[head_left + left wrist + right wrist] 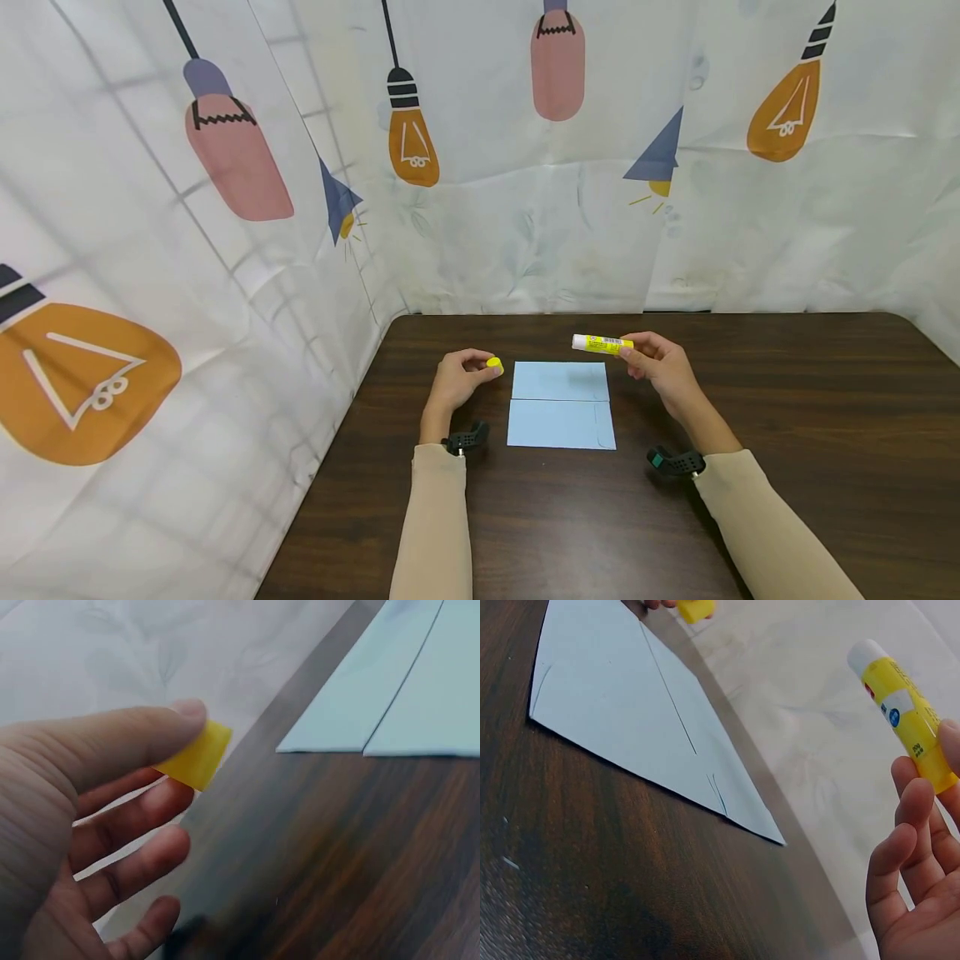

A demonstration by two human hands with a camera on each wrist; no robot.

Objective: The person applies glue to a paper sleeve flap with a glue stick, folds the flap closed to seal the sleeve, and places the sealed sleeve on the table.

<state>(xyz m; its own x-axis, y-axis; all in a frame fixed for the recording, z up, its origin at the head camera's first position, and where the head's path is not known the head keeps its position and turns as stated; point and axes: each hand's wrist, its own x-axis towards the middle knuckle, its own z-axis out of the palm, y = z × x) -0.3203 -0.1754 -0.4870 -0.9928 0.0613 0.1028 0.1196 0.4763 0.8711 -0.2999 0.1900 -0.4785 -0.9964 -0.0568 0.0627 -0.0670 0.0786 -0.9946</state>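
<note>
Between thumb and fingers my left hand (459, 379) pinches a small yellow cap (495, 364), just left of the paper. In the left wrist view the cap (199, 756) shows from the side, its other fingers loosely bent below. My right hand (660, 367) holds an uncapped yellow glue stick (603, 344) by its base, white end pointing left. The right wrist view shows the glue stick (904, 712) tilted, its printed label visible. A light blue paper (561, 425), shaped like an envelope with a line across it, lies on the table between both hands.
The dark wood table (570, 517) reaches back to a white patterned curtain (487, 242), which also runs along its left side. Dark bands with camera mounts (467, 438) sit on both wrists, near the beige sleeves (435, 517).
</note>
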